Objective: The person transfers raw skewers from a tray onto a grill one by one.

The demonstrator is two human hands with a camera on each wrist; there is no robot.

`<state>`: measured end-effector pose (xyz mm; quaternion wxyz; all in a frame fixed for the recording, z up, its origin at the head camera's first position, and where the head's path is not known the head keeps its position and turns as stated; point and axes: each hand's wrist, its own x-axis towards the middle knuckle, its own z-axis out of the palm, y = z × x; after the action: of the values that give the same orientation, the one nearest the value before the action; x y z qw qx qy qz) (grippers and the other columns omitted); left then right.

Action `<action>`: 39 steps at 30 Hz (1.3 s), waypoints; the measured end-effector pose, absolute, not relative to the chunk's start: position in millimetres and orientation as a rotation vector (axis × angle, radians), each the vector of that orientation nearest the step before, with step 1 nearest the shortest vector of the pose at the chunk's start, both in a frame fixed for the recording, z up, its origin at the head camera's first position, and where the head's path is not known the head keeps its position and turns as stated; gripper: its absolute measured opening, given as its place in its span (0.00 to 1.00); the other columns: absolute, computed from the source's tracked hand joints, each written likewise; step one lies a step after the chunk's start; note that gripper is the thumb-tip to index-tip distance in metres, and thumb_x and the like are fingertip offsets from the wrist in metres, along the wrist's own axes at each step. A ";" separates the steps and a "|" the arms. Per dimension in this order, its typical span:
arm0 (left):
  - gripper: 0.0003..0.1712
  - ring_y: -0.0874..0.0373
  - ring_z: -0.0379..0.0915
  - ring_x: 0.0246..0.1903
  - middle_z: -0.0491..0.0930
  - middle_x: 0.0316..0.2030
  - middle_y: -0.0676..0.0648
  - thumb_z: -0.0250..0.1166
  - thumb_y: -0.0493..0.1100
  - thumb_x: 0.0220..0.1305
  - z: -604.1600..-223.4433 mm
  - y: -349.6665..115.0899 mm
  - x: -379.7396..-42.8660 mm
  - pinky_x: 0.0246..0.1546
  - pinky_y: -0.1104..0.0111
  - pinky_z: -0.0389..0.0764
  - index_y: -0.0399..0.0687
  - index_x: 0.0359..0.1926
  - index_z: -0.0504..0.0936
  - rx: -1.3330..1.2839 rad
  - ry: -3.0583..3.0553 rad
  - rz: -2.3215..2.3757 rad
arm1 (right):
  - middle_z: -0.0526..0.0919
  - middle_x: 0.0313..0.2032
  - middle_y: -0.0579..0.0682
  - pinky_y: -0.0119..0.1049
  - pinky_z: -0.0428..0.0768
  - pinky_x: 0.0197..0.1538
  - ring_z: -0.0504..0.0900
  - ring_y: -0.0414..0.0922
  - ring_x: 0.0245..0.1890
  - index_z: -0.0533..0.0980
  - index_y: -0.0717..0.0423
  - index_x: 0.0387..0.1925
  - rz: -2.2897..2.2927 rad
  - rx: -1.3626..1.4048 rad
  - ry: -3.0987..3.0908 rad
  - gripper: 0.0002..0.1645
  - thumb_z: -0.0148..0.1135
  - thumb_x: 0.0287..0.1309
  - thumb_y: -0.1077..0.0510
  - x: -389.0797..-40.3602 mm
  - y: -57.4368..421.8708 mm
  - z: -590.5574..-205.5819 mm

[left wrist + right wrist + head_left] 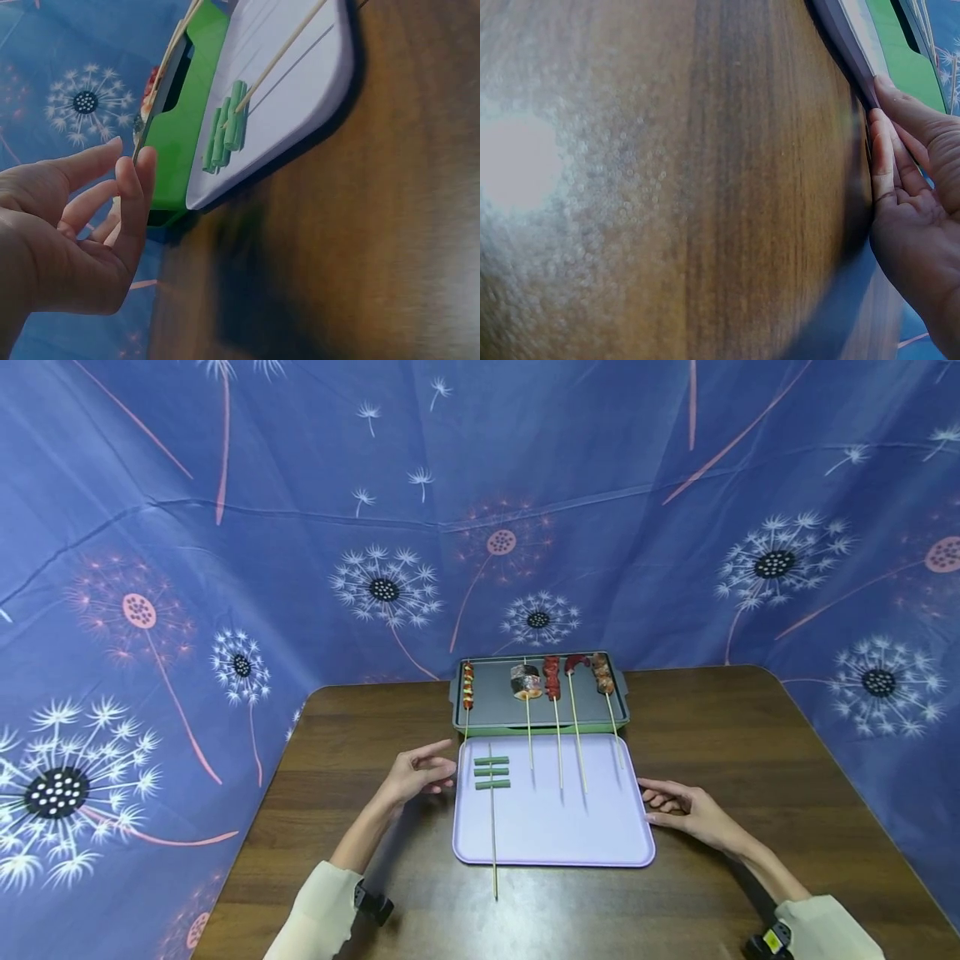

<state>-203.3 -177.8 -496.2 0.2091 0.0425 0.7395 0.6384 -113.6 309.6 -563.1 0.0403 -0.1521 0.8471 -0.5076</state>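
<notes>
A pale lilac tray [570, 843] lies on the table against the front of the grill. My right hand [690, 814] grips its right edge; in the right wrist view the thumb [904, 105] is on the rim, the other fingers just below. Beside the tray's left edge, my left hand [420, 772] has loosely bent fingers with nothing between them, also seen in the left wrist view [90, 225]. On the tray's left part lies a skewer [493, 835] carrying three green stick pieces [492, 772], its lower end reaching past the front rim.
Behind the tray stands a green grill with a dark plate [491, 714]. Several food skewers rest on it, including a red meat skewer [552, 677], their sticks extending over the tray. A blue dandelion-print cloth [300, 568] hangs behind the wooden table [360, 735].
</notes>
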 end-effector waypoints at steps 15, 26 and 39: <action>0.37 0.63 0.87 0.34 0.89 0.41 0.51 0.70 0.37 0.65 -526.8 -170.1 -129.9 0.31 0.76 0.81 0.34 0.73 0.67 0.038 1.870 1.858 | 0.85 0.44 0.57 0.24 0.79 0.41 0.82 0.33 0.41 0.74 0.73 0.62 -1.594 -0.507 2.605 0.30 0.70 0.60 0.66 -111.4 314.2 -565.4; 0.34 0.66 0.85 0.31 0.88 0.41 0.45 0.66 0.30 0.66 -546.7 -154.7 -91.1 0.31 0.76 0.82 0.25 0.70 0.66 0.184 1.768 1.841 | 0.85 0.44 0.55 0.24 0.79 0.41 0.82 0.33 0.41 0.73 0.75 0.62 -1.629 -0.549 2.589 0.30 0.69 0.60 0.68 -113.6 315.0 -567.0; 0.41 0.62 0.87 0.32 0.90 0.41 0.39 0.69 0.34 0.65 -546.4 -142.2 -72.9 0.31 0.74 0.83 0.25 0.73 0.60 0.196 1.697 1.759 | 0.86 0.44 0.56 0.24 0.78 0.41 0.81 0.32 0.40 0.74 0.73 0.62 -1.608 -0.506 2.609 0.30 0.70 0.60 0.65 -112.6 308.8 -569.7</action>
<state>-72.9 -142.2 -546.4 0.3379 0.0752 0.6514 0.6752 -112.6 308.8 -569.7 0.0178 -0.1628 0.8399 -0.5175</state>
